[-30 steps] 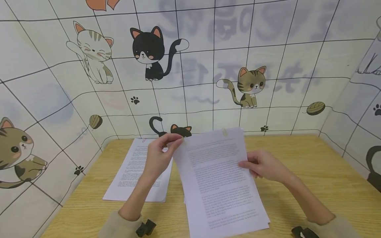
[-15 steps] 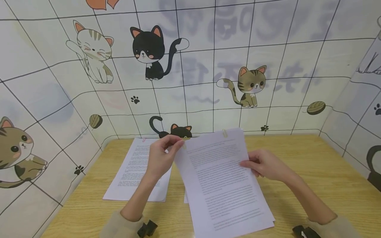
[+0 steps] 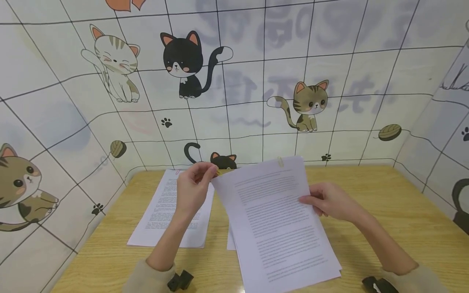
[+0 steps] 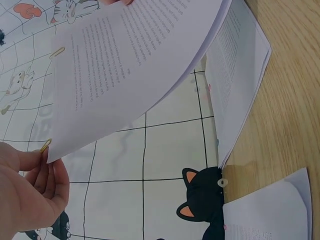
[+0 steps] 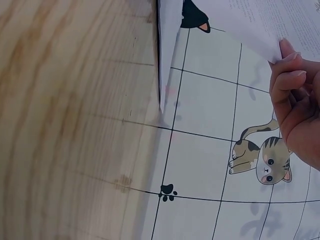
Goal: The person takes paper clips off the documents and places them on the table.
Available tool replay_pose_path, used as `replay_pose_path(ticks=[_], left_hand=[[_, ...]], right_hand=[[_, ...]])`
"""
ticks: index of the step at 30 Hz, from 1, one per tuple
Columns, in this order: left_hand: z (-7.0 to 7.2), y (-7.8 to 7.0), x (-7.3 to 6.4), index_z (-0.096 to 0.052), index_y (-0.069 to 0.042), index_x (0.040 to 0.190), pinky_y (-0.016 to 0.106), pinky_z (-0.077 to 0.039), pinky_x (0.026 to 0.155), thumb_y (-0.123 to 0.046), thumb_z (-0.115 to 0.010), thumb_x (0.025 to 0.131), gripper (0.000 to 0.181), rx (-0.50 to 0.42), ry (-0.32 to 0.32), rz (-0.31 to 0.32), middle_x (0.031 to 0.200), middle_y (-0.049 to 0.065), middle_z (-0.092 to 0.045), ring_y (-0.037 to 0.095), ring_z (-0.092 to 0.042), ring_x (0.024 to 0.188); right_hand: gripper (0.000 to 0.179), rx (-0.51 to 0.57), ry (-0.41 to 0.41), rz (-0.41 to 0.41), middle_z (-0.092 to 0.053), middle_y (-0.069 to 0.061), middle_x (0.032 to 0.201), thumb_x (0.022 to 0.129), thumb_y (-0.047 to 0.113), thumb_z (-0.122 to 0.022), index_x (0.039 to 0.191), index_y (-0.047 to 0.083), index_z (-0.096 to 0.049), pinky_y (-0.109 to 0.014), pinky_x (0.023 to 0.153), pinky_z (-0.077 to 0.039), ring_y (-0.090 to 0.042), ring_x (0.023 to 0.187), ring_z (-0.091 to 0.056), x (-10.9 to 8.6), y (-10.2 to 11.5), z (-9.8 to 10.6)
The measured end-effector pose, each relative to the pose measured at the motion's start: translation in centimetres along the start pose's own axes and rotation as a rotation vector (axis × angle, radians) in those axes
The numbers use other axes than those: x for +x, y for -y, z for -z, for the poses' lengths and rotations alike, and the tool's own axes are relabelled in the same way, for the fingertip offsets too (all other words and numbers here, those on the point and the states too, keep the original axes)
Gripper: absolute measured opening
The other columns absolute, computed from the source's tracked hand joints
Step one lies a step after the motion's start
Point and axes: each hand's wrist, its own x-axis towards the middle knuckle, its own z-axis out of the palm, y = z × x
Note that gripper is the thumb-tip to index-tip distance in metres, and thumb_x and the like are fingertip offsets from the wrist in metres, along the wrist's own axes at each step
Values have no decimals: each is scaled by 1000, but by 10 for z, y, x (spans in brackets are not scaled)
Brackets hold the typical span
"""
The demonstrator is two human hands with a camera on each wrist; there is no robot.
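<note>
My left hand [image 3: 193, 183] pinches a yellow paper clip [image 4: 46, 145] between thumb and fingers, right at the upper left corner of a stack of printed sheets [image 3: 282, 228]. The stack is raised and tilted, its top edge away from me. Along that top edge, toward the right, sits a second yellowish paper clip [image 3: 280, 162]. My right hand [image 3: 331, 201] grips the stack's right edge, thumb in front and fingers mostly behind. In the right wrist view its curled fingers [image 5: 290, 82] show at the paper's edge.
On the wooden table [image 3: 384, 232], another printed stack [image 3: 157, 236] with a pinkish clip [image 3: 177, 172] lies to the left. Part of a further sheet or stack [image 3: 231, 243] shows beneath the raised one. A cat-patterned wall covering [image 3: 249, 122] stands behind the table.
The left fingers have drawn the corner clip leftward to the paper's edge. The raised stack and my right hand have shifted slightly right.
</note>
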Motion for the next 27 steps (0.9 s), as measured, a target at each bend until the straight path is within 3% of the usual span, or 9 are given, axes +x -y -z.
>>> replay_pose_path(ticks=[12, 20, 27], left_hand=[[8, -1, 3, -72, -1, 101, 25, -57, 78, -11, -72, 95, 12, -67, 25, 43, 90, 18, -72, 30, -71, 82], [5, 2, 3, -72, 1, 101, 26, -57, 77, -8, -70, 96, 10, -19, 127, 101, 89, 12, -71, 27, -69, 81], [1, 6, 2, -72, 1, 98, 26, -57, 76, -8, -70, 96, 10, 2, 182, 102, 89, 15, -71, 23, -68, 78]], right_hand=[[9, -5, -52, -16, -52, 5, 56, 98, 10, -66, 96, 2, -71, -20, 42, -30, -6, 46, -43, -3, -1, 8], [9, 32, -72, -10, -52, 4, 55, 98, 7, -65, 96, 0, -71, -20, 42, -30, -6, 45, -42, -3, -6, 11], [11, 41, -95, -31, -52, 3, 56, 99, 9, -65, 93, 0, -70, -21, 42, -31, -7, 46, -43, -4, -7, 14]])
